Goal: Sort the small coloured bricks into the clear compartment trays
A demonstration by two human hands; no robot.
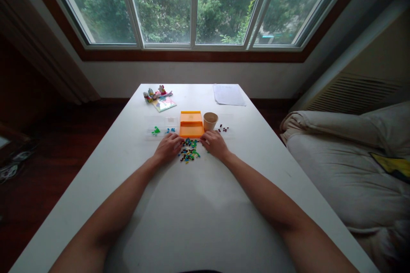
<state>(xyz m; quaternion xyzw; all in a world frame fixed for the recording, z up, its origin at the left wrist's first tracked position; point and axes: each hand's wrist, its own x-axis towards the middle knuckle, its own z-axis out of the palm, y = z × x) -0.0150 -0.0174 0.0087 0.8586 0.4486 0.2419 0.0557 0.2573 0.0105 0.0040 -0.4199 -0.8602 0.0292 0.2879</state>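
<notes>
A loose pile of small plastic pieces (189, 153) in green, blue, yellow and dark colours lies on the white table between my hands. My left hand (168, 147) rests at the pile's left edge, its fingers curled together, tips near the orange box. On the other side my right hand (215, 143) is bent with fingertips close together, by the box's near right corner. Anything between either hand's fingers is too small or hidden to make out. Just beyond the pile, the open orange plastic box (191, 130) lies flat. A brown paper cup (210, 122) stands upright against its right side.
Left of the box, a clear tray (149, 123) holds green pieces (156, 130) and blue pieces (170, 130). Dark red pieces (223, 128) lie right of the cup. Farther back are small figures (156, 94), a colourful card (165, 103) and paper sheets (229, 94). A sofa (323, 170) stands right.
</notes>
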